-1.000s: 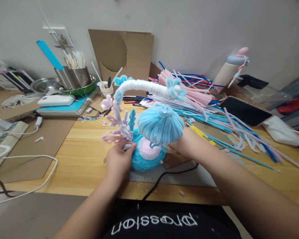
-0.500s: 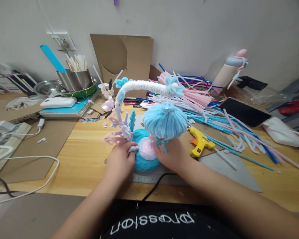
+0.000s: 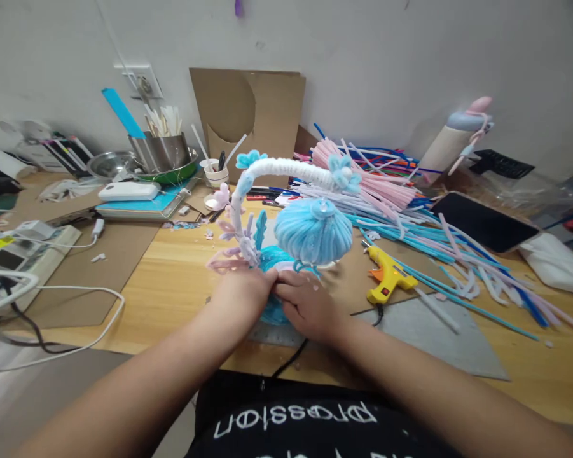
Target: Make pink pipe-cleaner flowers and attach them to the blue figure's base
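Observation:
A fuzzy pipe-cleaner lamp stands upright before me, with a round turquoise base (image 3: 273,313), a white curved stem (image 3: 286,166) and a pleated light-blue shade (image 3: 313,232) hanging from it. Blue flowers (image 3: 344,173) sit on the stem, and lilac and pink sprigs (image 3: 233,245) rise from the base's left side. My left hand (image 3: 248,289) and my right hand (image 3: 310,304) meet over the pale centre of the base, fingers closed and fingertips nearly touching. Whatever lies between those fingers is hidden by the hands.
A yellow glue gun (image 3: 387,275) lies right of the base, its cord running toward me. Behind it spreads a heap of pipe cleaners (image 3: 376,184), with a phone (image 3: 485,221) further right. A power strip (image 3: 33,273) and white cables occupy the left. Cardboard (image 3: 279,114) leans against the wall.
My hands have come together over the middle of the base, where they were apart at its two sides. The small pale piece seen in my left hand is now hidden. The view has shifted slightly left.

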